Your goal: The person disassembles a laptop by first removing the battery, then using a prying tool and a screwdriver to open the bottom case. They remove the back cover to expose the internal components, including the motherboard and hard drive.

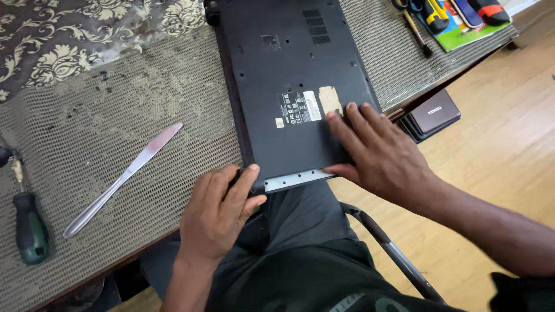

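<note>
Dark trousers (300,254) fill the near edge of the view, and just beyond them the left hand (222,211) curls around the near left corner of an upturned black laptop (289,75), fingers wrapped over the edge and thumb pressed beside a silver strip (298,179) that shows along the near rim. The right hand (376,153) lies flat and open on the laptop's underside, near its right edge, gripping nothing and only pressing down. The laptop rests on a mesh-covered table (115,115) with its near end jutting past the table edge over the lap, so if the flat hand lifts while the left one pulls, the machine could tip or slide off toward the wooden floor (497,144). Prying hard at that corner could also crack the plastic shell or bend the strip (it looks thin). A table knife (124,176) lies well apart to the left, and a green-handled screwdriver (29,228) at the far left edge; neither is within easy reach should the corner stick. Another small dark device (433,115) sits below the table's right side.
</note>
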